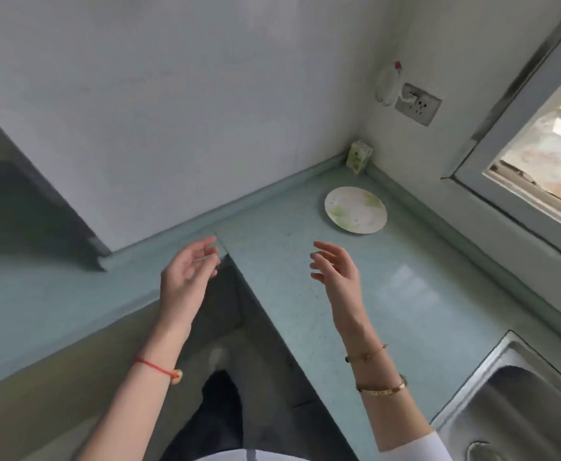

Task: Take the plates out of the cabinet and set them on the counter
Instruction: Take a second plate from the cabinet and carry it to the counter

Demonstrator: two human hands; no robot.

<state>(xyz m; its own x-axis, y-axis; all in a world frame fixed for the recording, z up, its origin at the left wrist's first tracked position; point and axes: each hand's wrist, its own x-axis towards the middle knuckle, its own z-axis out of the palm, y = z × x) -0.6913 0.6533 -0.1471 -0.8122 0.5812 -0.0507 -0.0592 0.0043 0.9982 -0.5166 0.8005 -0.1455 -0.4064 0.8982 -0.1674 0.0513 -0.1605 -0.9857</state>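
— Pale green worktop (305,294), corner by the window (538,144): where's the plate (355,209)?
— Flat near the corner, beside a small carton (359,157).
— And the hands?
— Left hand (185,271) and right hand (335,266) both empty, fingers spread, hovering apart.

Both forearms extended forward, palms turned inward facing each other. Left hand (187,271) empty, fingers loosely curled. Right hand (335,269) empty, fingers spread and slightly bent. Hands well apart.

Home kitchen: counter (305,294), sink (518,394).
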